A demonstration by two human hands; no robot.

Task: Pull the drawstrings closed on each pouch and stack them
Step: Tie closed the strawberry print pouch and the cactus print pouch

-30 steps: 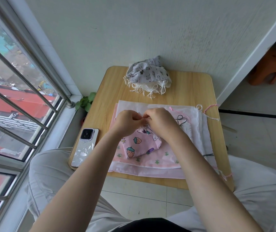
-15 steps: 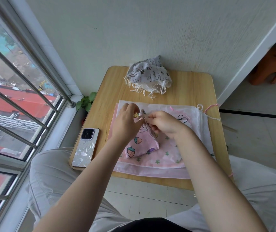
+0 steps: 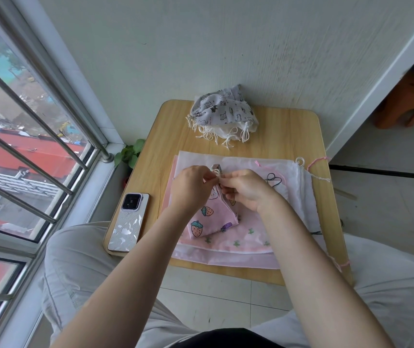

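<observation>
My left hand point(image 3: 192, 188) and right hand point(image 3: 244, 189) pinch the cream cords point(image 3: 216, 175) of the pink strawberry-print fabric pouch point(image 3: 209, 218); uneven tugging may bunch its neck or slip the cords.

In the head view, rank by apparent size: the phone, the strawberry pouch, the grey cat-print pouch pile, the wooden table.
1. wooden table
2. grey cat-print pouch pile
3. phone and strawberry pouch: they look much alike, and the hands hide the pouch's top, so I leave them unranked.

Bare forearms, lt grey trousers point(image 3: 80, 262), black top point(image 3: 226, 339).
</observation>
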